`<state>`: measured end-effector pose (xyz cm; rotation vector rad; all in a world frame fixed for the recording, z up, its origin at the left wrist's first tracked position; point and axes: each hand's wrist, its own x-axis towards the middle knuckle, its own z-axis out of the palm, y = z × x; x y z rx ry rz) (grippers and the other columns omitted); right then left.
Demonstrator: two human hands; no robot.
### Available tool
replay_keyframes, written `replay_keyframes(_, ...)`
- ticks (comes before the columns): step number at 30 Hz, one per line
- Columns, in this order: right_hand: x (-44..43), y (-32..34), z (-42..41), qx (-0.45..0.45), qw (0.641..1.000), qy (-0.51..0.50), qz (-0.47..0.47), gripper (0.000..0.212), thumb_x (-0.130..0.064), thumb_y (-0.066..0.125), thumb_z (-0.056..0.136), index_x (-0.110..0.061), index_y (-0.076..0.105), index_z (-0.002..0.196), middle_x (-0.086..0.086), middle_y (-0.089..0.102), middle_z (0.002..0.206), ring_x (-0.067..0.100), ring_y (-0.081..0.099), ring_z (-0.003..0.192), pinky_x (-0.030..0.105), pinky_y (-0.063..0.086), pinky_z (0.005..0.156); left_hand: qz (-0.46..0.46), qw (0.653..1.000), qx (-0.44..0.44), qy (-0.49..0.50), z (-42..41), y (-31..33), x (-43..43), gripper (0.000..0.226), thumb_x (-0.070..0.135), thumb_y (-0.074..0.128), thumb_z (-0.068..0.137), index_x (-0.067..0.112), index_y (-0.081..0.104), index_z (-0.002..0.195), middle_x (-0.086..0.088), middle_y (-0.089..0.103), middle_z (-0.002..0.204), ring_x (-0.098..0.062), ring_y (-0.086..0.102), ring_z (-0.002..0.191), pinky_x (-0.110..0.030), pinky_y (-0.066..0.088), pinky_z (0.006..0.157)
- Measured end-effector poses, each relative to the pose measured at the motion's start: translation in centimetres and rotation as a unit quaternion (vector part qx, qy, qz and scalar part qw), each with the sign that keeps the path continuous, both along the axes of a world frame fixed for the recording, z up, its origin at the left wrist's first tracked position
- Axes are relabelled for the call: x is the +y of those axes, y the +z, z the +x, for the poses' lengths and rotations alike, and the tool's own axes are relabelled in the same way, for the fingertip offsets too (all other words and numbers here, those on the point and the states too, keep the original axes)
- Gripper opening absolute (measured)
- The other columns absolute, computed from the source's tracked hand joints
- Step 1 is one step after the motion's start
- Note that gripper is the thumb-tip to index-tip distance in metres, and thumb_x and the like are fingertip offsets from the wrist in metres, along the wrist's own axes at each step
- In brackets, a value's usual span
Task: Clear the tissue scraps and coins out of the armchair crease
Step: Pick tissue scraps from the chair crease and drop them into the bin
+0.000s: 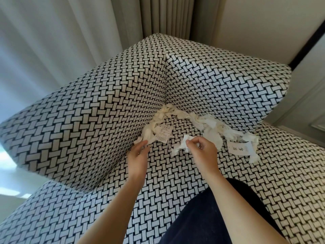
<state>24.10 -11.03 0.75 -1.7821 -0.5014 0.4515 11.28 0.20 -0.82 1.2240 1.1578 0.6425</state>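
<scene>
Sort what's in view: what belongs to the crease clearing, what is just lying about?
Job: tissue scraps along the armchair crease; tissue piece pinched by right hand; left hand reaching the scraps. No coins show.
Lying about: printed slip; paper tag; curtains.

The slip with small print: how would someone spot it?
Find the inner corner of the armchair, where white tissue scraps pile along the crease. Just beyond the left hand lies the paper slip. It alone carries rows of fine print; the other slip bears big brush strokes.
</scene>
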Motion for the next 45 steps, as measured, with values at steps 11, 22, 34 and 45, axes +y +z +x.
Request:
replay_keyframes(11,-1.5,1.1,-0.6,-0.044,0.998,-0.048,0.011,0.021,-0.001,0.067,0.082,-0.016,0.052,0.083,-0.008,0.059,0.089,0.011,0.060,0.080,0.011,0.047,0.067,0.026,0.999,-0.016,-0.045,-1.7,2.4,-3.3,0.019,0.009,0.061,0.089,0.020,0.069,0.102,0.017,0.066,0.095,0.011,0.056,0.088,0.000,0.040,0.063)
replay_keyframes(22,-6.4,3.4,1.0,-0.044,0.989,-0.131,0.045,0.033,-0.009,0.066,0.084,-0.019,0.058,0.115,-0.008,0.058,0.120,0.005,0.055,0.107,0.020,0.043,0.091,0.104,0.987,-0.039,-0.114,1.1,7.1,-5.9,0.018,0.005,0.066,0.084,0.011,0.065,0.100,0.007,0.067,0.095,0.010,0.062,0.077,0.000,0.044,0.060)
replay_keyframes(34,-22.6,2.6,4.2,-0.039,0.954,-0.297,-0.031,0.022,-0.014,0.060,0.090,-0.015,0.067,0.111,-0.005,0.063,0.101,0.013,0.058,0.097,0.023,0.044,0.086,-0.077,0.957,-0.157,-0.232,9.7,10.0,-15.2,0.023,-0.003,0.053,0.092,0.015,0.055,0.105,-0.007,0.061,0.100,-0.022,0.063,0.098,-0.029,0.051,0.089)
replay_keyframes(45,-34.4,-2.0,5.6,0.065,0.862,-0.503,-0.028,0.012,-0.021,0.054,0.091,-0.017,0.059,0.101,0.005,0.061,0.102,0.026,0.058,0.098,0.046,0.047,0.092,-0.254,0.906,-0.075,-0.330,14.6,6.1,-26.6,0.042,-0.003,0.042,0.096,-0.006,0.034,0.138,-0.013,0.062,0.110,-0.017,0.065,0.094,-0.027,0.051,0.089)
